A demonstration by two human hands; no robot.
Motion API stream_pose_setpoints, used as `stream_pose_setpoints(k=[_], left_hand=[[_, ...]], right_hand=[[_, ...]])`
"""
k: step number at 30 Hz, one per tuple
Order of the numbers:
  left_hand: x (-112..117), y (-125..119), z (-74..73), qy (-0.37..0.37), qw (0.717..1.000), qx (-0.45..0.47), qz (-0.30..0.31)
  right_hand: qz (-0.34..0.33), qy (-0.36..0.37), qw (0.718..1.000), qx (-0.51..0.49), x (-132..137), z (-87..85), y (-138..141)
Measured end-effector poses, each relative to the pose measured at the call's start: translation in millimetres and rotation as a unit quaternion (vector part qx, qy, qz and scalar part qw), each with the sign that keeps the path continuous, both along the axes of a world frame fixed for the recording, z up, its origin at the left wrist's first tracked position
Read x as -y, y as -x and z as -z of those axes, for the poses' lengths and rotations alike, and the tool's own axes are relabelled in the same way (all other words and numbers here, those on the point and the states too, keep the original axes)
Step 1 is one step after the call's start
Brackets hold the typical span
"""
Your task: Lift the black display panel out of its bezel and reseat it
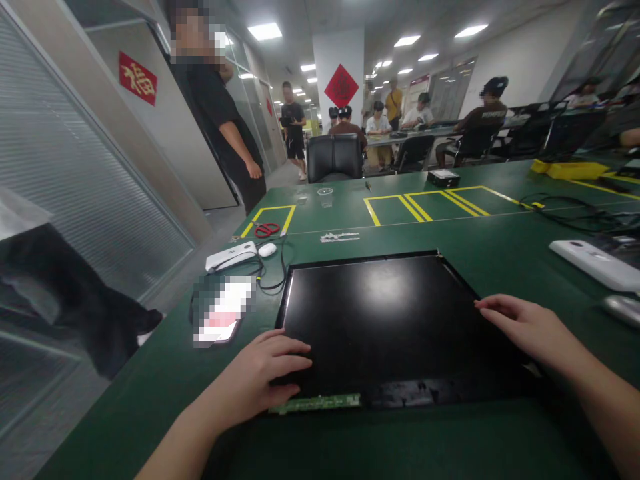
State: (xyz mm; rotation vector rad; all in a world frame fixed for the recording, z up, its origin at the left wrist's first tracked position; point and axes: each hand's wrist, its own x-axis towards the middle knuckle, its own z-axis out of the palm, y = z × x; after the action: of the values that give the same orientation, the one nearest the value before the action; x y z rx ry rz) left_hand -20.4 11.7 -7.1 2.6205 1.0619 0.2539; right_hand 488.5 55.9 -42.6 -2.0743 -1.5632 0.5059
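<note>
A black flat LCD panel lies face up on the green table, with a dark frame along its edges. A strip of green circuit board runs along the left part of its near edge. My left hand rests over the panel's near left corner, fingers spread and the thumb close to the circuit board. At the right edge, my right hand pinches the panel's rim between thumb and fingertips; exactly how the fingers sit there is partly hidden.
Left of the panel are a lit phone, a white device with a cable, a white mouse and red scissors. Beyond it stands a clear cup. Another white device lies right. A person stands near the table's far left.
</note>
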Motion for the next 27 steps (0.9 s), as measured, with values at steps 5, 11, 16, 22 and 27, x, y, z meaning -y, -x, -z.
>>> stream_pose_setpoints(k=[5, 11, 16, 22, 27], left_hand=[[-1, 4, 2.3, -0.004, 0.998, 0.045, -0.048], [-9, 11, 12.6, -0.042, 0.964, 0.059, -0.256], [-18, 21, 27.1, -0.031, 0.940, 0.001, -0.340], [-18, 23, 33.7, -0.021, 0.945, -0.002, -0.328], [-23, 24, 37.3, -0.014, 0.945, 0.033, -0.326]], right_hand=[[0.000, 0.003, 1.000, -0.012, 0, -1.1, 0], [0.001, -0.008, 1.000, -0.017, 0, 0.0, 0], [0.017, -0.016, 0.999, -0.025, 1, -1.6, 0], [0.059, -0.043, 0.997, 0.014, -2, -1.8, -8], [0.036, -0.023, 0.999, -0.002, -6, 5.3, -8]])
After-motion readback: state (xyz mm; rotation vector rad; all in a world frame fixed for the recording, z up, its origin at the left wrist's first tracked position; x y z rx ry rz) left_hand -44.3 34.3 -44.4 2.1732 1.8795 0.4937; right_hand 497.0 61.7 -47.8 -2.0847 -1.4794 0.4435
